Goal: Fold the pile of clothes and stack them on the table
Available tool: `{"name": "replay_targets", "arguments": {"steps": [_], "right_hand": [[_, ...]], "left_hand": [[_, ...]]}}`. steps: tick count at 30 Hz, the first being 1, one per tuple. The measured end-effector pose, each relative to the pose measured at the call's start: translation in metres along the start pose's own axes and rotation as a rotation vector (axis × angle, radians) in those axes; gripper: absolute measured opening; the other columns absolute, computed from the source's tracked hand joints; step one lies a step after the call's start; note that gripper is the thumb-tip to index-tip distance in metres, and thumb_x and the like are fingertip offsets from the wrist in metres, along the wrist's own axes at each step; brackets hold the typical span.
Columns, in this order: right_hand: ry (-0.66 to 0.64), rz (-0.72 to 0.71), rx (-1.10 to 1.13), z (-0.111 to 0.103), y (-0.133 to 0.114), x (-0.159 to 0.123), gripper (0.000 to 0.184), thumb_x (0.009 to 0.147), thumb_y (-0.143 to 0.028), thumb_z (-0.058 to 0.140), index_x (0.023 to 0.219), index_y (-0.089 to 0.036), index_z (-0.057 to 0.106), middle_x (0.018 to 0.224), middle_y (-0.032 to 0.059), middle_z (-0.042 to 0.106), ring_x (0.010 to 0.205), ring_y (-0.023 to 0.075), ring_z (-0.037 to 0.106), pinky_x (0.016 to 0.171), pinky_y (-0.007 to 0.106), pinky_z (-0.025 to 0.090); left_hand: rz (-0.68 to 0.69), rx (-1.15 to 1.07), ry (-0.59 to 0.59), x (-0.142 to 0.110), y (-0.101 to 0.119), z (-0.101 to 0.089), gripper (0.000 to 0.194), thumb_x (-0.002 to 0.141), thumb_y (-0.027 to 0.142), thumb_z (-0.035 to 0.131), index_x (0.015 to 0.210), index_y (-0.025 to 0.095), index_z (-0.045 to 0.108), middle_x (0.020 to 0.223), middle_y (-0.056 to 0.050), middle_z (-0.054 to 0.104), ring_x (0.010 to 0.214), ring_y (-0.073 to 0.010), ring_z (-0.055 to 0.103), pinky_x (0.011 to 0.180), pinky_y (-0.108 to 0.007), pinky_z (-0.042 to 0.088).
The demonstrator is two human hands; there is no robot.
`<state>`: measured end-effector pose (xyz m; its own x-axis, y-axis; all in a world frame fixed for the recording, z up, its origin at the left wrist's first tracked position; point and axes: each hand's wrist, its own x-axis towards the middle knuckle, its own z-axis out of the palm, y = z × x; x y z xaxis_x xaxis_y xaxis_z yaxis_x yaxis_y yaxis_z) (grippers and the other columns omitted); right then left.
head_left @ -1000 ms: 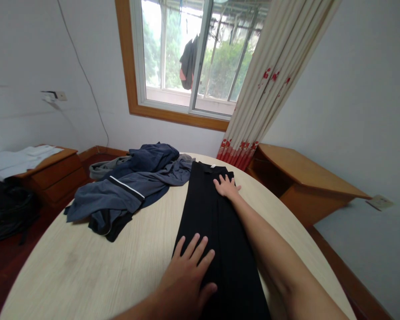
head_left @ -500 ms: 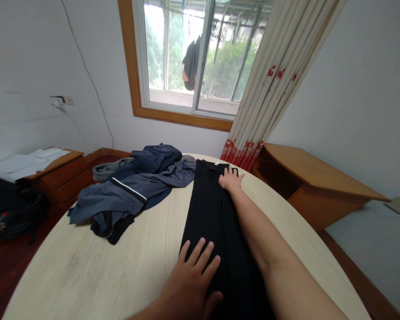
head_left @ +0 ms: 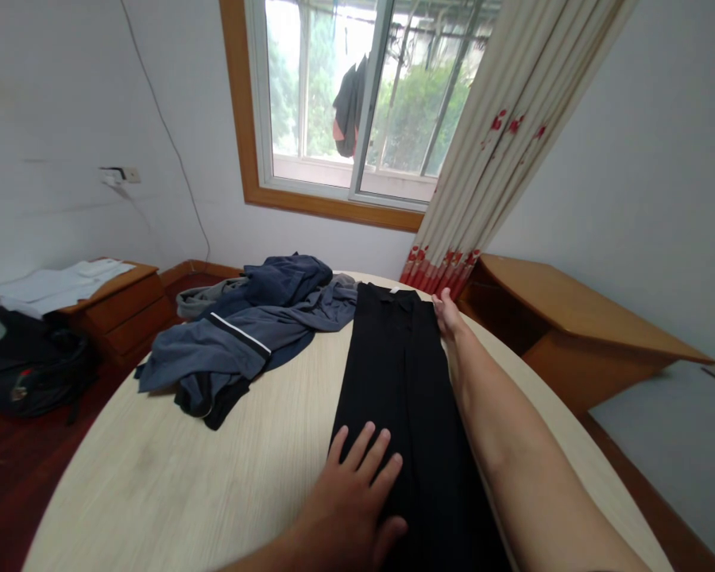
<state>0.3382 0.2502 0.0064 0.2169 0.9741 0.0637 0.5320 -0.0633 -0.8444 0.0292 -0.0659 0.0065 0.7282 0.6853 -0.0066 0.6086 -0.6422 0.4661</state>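
A pair of black trousers [head_left: 387,373] lies lengthwise on the pale round table [head_left: 172,469], its waist end at the far side and a small white label showing there. My left hand [head_left: 357,496] rests flat on the near part of the trousers, fingers spread. Stretched out to the far right, my right hand [head_left: 448,316] is turned on its edge beside the waist end, fingers extended, and grips nothing that I can see. Left of the trousers is a loose heap of grey and navy clothes [head_left: 244,334], one with a white stripe.
A wooden desk [head_left: 572,306] stands beyond the table's right edge, near a patterned curtain [head_left: 482,151]. At left are a wooden drawer cabinet [head_left: 125,306] with papers [head_left: 65,284] on it and a black bag [head_left: 36,365]. The window [head_left: 357,103] is behind.
My right hand has slid from on top of the waist end to its right edge and turned sideways. My left hand stays flat on the cloth. The camera view has shifted slightly.
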Motion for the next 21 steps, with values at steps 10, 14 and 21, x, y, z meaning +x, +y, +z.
{"name": "replay_targets", "arguments": {"steps": [10, 14, 21], "right_hand": [[-0.228, -0.174, -0.109, -0.022, 0.018, -0.117, 0.063, 0.095, -0.053, 0.044, 0.151, -0.026, 0.034, 0.156, 0.0062, 0.037, 0.144, 0.0225, 0.033, 0.115, 0.046, 0.030], [-0.239, -0.255, -0.522, -0.030, 0.020, -0.166, 0.064, 0.089, -0.050, 0.056, 0.147, -0.028, 0.043, 0.162, 0.0026, 0.021, 0.150, 0.0259, 0.015, 0.120, 0.050, 0.016], [-0.282, -0.318, -0.746, -0.039, 0.018, -0.247, 0.061, 0.098, -0.055, 0.034, 0.153, -0.028, 0.031, 0.163, 0.0040, 0.017, 0.150, 0.0252, 0.014, 0.119, 0.057, 0.009]], "left_hand": [[-0.001, 0.034, 0.017, -0.002, 0.008, -0.003, 0.065, 0.097, 0.056, 0.039, 0.152, 0.020, 0.035, 0.161, -0.011, 0.021, 0.149, -0.0347, 0.013, 0.117, -0.064, 0.012], [0.235, 0.012, -0.015, -0.012, 0.023, 0.000, 0.070, 0.094, 0.061, 0.043, 0.152, 0.022, 0.034, 0.161, -0.011, 0.023, 0.149, -0.0331, 0.016, 0.117, -0.063, 0.012], [0.511, -0.021, -0.178, -0.034, 0.050, 0.013, 0.078, 0.090, 0.068, 0.044, 0.152, 0.020, 0.034, 0.158, -0.013, 0.029, 0.148, -0.0331, 0.018, 0.118, -0.061, 0.007]]}}
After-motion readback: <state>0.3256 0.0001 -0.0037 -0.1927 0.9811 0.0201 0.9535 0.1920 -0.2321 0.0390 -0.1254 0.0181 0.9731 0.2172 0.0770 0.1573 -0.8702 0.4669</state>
